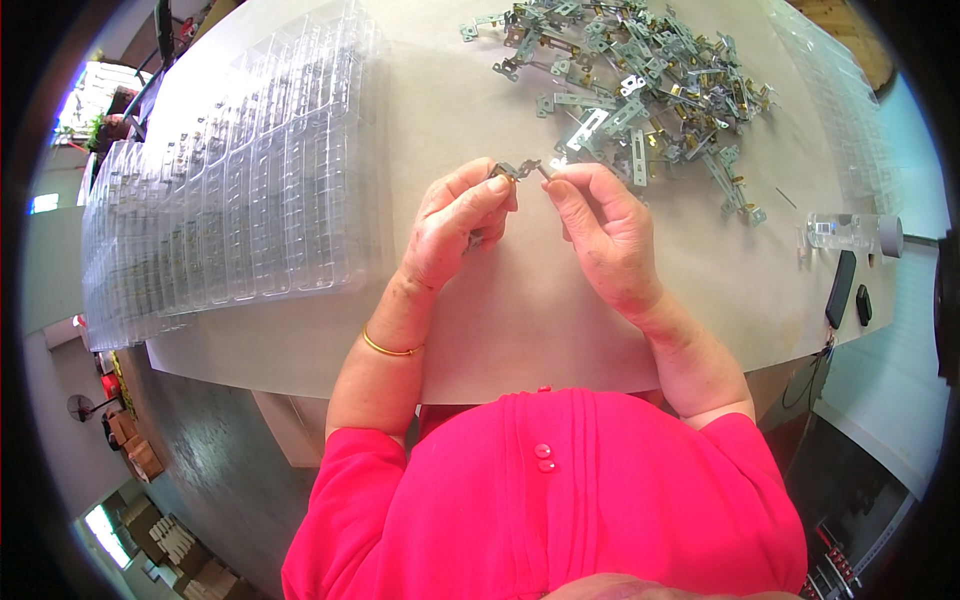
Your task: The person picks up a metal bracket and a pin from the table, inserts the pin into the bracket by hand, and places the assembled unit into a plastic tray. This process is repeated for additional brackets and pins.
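My left hand (452,222) is closed on a small metal bracket (508,172), gripped between thumb and fingers. Part of another grey metal piece (474,241) shows under its curled fingers. Close beside it, my right hand (612,232) pinches thumb against forefinger at the bracket's other end. Whether the right fingertips hold that same bracket or a separate small part is too small to make out. Just beyond both hands lies a loose pile of metal brackets (638,150), silvery with some brass-coloured bits.
Tall stacks of clear plastic trays (300,200) fill the table's left side, with parts in the compartments. More clear trays (835,100) stand at the far right. A clear bottle (845,232) lies on its side near a black phone-shaped object (841,290) and a smaller black item (863,305).
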`<state>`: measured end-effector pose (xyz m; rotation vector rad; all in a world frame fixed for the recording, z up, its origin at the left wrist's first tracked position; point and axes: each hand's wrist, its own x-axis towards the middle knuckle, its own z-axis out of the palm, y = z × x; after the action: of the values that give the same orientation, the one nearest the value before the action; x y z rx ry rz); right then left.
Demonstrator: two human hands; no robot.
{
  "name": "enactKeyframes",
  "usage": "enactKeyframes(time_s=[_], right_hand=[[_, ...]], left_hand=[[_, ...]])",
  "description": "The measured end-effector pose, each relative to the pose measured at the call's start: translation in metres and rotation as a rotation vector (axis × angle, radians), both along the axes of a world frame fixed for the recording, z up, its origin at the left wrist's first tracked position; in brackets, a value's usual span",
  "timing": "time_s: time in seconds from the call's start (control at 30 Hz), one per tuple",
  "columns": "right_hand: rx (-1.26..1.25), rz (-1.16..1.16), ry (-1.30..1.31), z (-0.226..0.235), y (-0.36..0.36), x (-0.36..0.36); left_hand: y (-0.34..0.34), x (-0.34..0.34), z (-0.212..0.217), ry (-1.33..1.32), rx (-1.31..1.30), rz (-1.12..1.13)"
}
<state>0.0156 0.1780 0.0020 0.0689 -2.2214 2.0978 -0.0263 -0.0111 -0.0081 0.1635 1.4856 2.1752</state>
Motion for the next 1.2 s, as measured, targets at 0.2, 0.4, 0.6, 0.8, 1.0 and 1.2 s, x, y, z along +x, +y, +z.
enactKeyframes(time_s=[0.2, 0.4, 0.6, 0.8, 1.0, 1.2], right_hand=[[0.04, -0.011, 0.009, 0.001, 0.0, 0.0], [0.082, -0.006, 0.008, 0.003, 0.002, 0.0], [0.019, 0.03, -0.062, 0.006, 0.001, 0.0], [-0.238, 0.116, -0.238, 0.011, 0.009, -0.003], [-0.122, 0.165, -0.271, 0.008, 0.011, -0.004], [-0.238, 0.126, 0.041, -0.009, 0.007, -0.006]], left_hand=[[-0.001, 0.001, 0.001, 0.086, -0.089, -0.013], [0.002, 0.004, 0.011, 0.322, -0.309, 0.016], [0.0, 0.003, -0.001, 0.515, -0.394, -0.014], [0.003, 0.005, 0.01, 0.607, -0.5, -0.076], [0.009, 0.008, 0.005, 0.735, -0.546, -0.065], [0.014, 0.008, -0.002, 0.92, -0.57, -0.085]])
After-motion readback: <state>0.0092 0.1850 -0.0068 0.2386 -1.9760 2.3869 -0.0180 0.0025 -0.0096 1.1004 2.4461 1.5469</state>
